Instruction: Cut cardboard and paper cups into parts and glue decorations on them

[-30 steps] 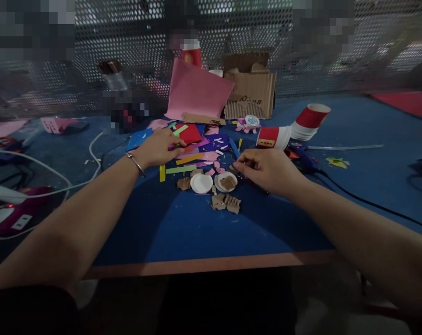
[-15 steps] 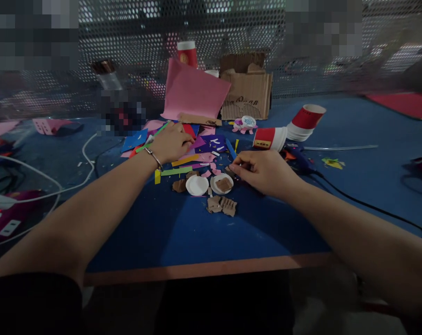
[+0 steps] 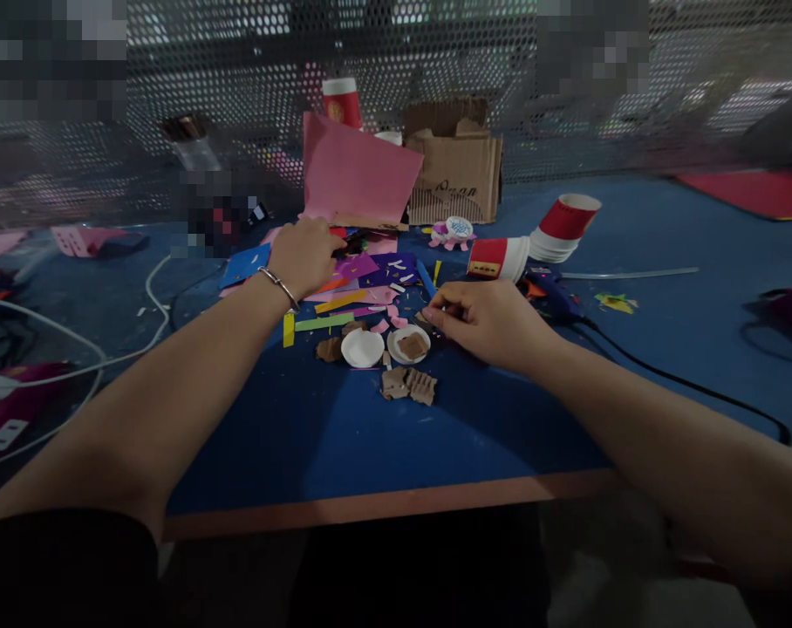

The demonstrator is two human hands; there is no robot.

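My left hand [image 3: 306, 255], with a metal bracelet at the wrist, reaches over the pile of coloured paper; its fingers are loosely spread and partly hidden. Purple paper [image 3: 358, 266] and blue card [image 3: 247, 265] lie about it. My right hand [image 3: 491, 318] rests low on the table. Its thumb and fingers are pinched together at a small brown cardboard scrap [image 3: 423, 319]. Left of it are two small white discs; one disc [image 3: 363, 348] is bare, while the other carries a brown cardboard piece [image 3: 412, 346]. Torn corrugated cardboard [image 3: 409, 385] lies in front of them.
Red-and-white paper cups [image 3: 564, 228] lean beyond my right hand, beside a glue gun [image 3: 559, 295] with a black cord. A small paper turtle [image 3: 453, 232] sits before a cardboard box [image 3: 454, 179]. Pink paper [image 3: 360, 170] stands at the back. White cables [image 3: 105, 356] run along the left.
My left hand has shifted back and left over the paper pile, uncovering more purple and orange paper. My right hand keeps its pinch by the discs. The view has turned slightly.
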